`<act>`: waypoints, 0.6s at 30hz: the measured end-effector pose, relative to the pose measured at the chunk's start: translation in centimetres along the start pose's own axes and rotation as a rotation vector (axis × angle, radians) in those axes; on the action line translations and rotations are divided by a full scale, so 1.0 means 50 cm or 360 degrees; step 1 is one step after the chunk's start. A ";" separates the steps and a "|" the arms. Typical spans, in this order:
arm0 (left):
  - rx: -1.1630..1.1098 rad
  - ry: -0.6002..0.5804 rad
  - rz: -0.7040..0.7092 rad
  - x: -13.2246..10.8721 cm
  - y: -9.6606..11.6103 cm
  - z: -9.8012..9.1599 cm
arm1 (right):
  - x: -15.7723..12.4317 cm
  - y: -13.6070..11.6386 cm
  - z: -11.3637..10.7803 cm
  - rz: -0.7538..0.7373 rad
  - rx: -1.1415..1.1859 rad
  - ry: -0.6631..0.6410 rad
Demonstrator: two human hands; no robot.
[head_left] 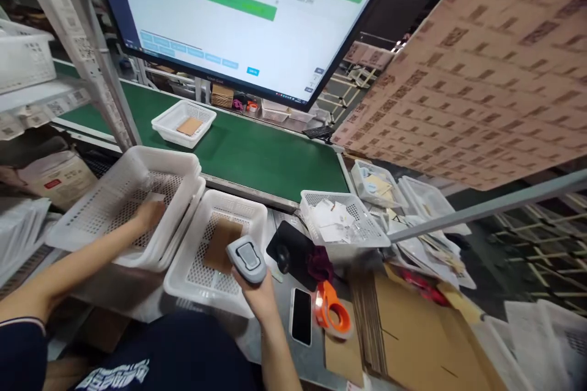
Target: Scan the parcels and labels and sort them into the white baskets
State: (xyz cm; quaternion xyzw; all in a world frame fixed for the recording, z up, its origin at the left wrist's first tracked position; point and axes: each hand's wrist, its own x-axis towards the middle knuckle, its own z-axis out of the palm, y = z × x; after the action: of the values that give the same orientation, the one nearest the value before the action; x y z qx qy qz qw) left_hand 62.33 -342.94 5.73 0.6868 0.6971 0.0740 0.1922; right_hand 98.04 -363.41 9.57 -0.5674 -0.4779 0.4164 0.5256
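Note:
My right hand (257, 293) is wrapped round a grey handheld barcode scanner (249, 258), held over a white plastic basket (183, 284). In that basket lies a flat brown cardboard piece (222, 243). My left hand (149, 215) reaches down into another white basket (82, 220) at the left, which is stacked on at least one more. Its fingers look closed at a small pale thing (155, 197), too blurred to name.
Above hangs a monitor (220, 30); behind runs a green conveyor (257, 156) carrying a white basket (162, 127). To the right are a mouse (283, 258), phone (301, 316), orange tape dispenser (326, 305), flattened cardboard (413, 324) and a basket of papers (376, 235).

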 end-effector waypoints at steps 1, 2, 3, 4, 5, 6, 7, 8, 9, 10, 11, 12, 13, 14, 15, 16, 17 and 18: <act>0.0018 0.0007 -0.0019 -0.003 0.003 -0.011 | -0.003 -0.002 0.005 0.0009 0.0008 -0.0058; 0.0027 0.0022 -0.0033 -0.004 0.004 -0.028 | -0.006 -0.006 0.007 0.0005 -0.0003 -0.0101; 0.0024 0.0045 -0.0043 -0.004 0.004 -0.051 | -0.007 -0.010 0.007 -0.0014 -0.0035 -0.0131; 0.0005 0.0073 -0.0051 -0.003 0.005 -0.077 | -0.007 -0.016 0.004 -0.0042 -0.0084 -0.0158; -0.0024 0.0099 -0.0059 -0.004 0.008 -0.105 | -0.005 -0.025 0.001 -0.0067 -0.0142 -0.0184; -0.0055 0.0125 -0.0069 -0.006 0.014 -0.131 | 0.000 -0.035 -0.002 -0.0088 -0.0202 -0.0203; -0.0119 0.0165 -0.0074 -0.010 0.024 -0.153 | 0.008 -0.048 -0.004 -0.0109 -0.0259 -0.0221; -0.0239 0.0220 -0.0075 -0.018 0.037 -0.171 | 0.018 -0.063 -0.006 -0.0129 -0.0308 -0.0237; -0.0419 0.0283 -0.0065 -0.028 0.055 -0.182 | 0.031 -0.078 -0.007 -0.0154 -0.0345 -0.0256; -0.0645 0.0340 -0.0043 -0.041 0.075 -0.187 | 0.045 -0.093 -0.006 -0.0185 -0.0366 -0.0279; -0.0886 0.0375 -0.0009 -0.056 0.097 -0.187 | 0.058 -0.106 -0.005 -0.0218 -0.0376 -0.0301; -0.1113 0.0388 0.0025 -0.070 0.121 -0.182 | 0.071 -0.117 -0.003 -0.0250 -0.0382 -0.0322; -0.1291 0.0379 0.0052 -0.083 0.145 -0.172 | 0.082 -0.126 -0.001 -0.0276 -0.0394 -0.0340; -0.1408 0.0353 0.0068 -0.095 0.169 -0.159 | 0.089 -0.130 0.000 -0.0289 -0.0423 -0.0350; -0.1503 0.0319 0.0060 -0.103 0.191 -0.143 | 0.094 -0.131 0.000 -0.0280 -0.0472 -0.0360; -0.1592 0.0277 0.0025 -0.110 0.211 -0.124 | 0.094 -0.129 -0.001 -0.0251 -0.0538 -0.0371; -0.1678 0.0231 -0.0025 -0.115 0.228 -0.102 | 0.092 -0.122 -0.003 -0.0211 -0.0616 -0.0393; -0.1760 0.0176 -0.0083 -0.120 0.242 -0.076 | 0.086 -0.113 -0.006 -0.0164 -0.0699 -0.0427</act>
State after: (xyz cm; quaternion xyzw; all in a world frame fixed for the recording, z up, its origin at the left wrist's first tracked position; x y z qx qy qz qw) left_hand 72.06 -347.69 14.67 0.4610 0.5803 0.4601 0.4890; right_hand 98.57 -359.28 15.36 -0.5825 -0.6505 0.3468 0.3425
